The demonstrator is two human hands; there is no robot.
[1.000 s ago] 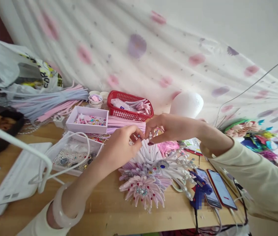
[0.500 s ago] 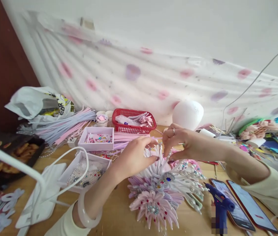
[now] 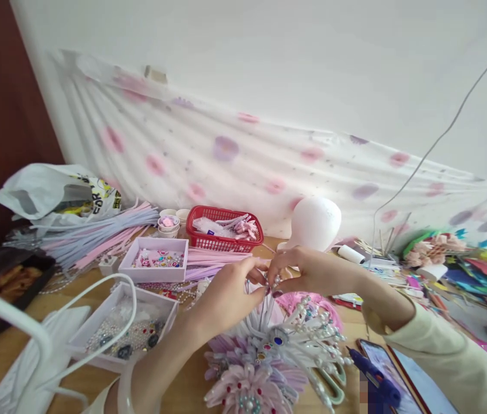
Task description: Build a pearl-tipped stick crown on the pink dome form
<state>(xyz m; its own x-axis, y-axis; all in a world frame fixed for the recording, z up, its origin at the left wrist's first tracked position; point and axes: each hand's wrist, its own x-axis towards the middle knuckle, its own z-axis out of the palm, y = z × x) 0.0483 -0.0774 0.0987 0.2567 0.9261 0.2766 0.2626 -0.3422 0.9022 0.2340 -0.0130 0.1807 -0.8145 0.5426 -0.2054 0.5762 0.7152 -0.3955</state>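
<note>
A fluffy flower ornament (image 3: 247, 388) of pink, lilac and white petals lies on the table below my hands, with red, blue and teal gems on it. Pearl-beaded sprays (image 3: 318, 325) fan out to its right. Thin beaded wire stems (image 3: 263, 313) rise from its upper part. My left hand (image 3: 228, 296) is closed around these stems, thumb and fingers pinched near their tops. Right beside it, my right hand (image 3: 312, 273) pinches the beaded tips, its fingers almost touching the left ones. The fingers partly hide the exact grip.
White boxes of gems (image 3: 154, 276) and beads (image 3: 83, 348) stand left, below a red basket (image 3: 226, 244). A white foam head (image 3: 316, 224) stands behind my right hand. At lower right lie a blue glue gun (image 3: 375, 376) and phones (image 3: 420, 368). A white cable (image 3: 133, 310) arches at left.
My hands have come together at the stem tops; before, they were a little apart. The camera has tilted up, so the table sits lower in view.
</note>
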